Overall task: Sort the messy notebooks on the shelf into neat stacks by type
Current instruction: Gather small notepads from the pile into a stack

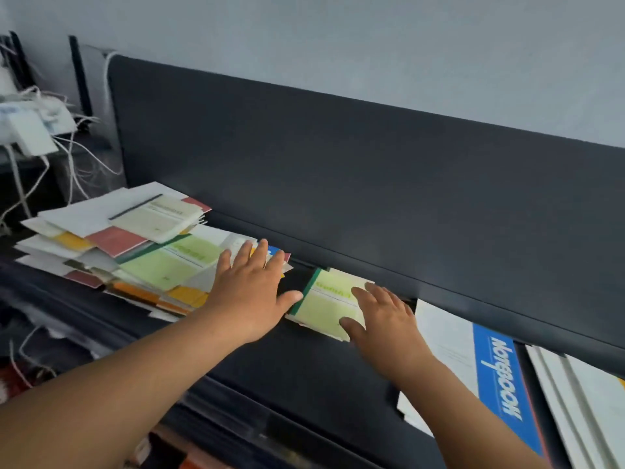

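- Head view: the left hand (252,292) lies flat with fingers spread on the messy pile (135,252), at 9 o'clock from the green notebooks (324,306). Its thumb touches their dark spine.
- The right hand (382,319), fingers straight, rests on those green notebooks from 4 o'clock and grips nothing.
- Flat-palm squaring may fan the thin stack across the shelf (304,367).
- Leaning on the overhanging pile could tip sheets off towards 7 o'clock.
- The blue Notebook (500,377) at 3 o'clock might get nudged.
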The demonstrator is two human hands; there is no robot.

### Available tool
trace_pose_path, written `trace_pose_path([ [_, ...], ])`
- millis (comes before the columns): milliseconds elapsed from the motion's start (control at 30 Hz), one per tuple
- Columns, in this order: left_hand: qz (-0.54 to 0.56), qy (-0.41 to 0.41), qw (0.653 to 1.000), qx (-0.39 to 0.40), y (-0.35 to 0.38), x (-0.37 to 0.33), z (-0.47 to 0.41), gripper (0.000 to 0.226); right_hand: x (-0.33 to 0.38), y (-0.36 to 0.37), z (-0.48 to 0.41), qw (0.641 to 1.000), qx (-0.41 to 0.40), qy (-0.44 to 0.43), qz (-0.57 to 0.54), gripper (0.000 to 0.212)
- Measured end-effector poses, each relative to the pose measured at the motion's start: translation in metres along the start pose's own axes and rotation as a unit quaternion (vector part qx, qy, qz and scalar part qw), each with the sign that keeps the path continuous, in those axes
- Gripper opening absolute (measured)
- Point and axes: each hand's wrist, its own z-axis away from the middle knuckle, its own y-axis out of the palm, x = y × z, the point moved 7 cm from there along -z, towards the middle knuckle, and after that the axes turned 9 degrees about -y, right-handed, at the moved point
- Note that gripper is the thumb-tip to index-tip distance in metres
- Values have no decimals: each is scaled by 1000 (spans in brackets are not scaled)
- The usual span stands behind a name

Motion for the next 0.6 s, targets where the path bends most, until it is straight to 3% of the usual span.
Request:
trace_pose_path([
  [367, 25, -52, 997, 44, 6, 147, -48, 65, 109, 21, -62, 996, -7, 6, -84, 51],
  [600, 6, 18, 995, 95, 31, 172, -50, 57, 155, 43, -80, 995, 19, 12, -92, 55],
])
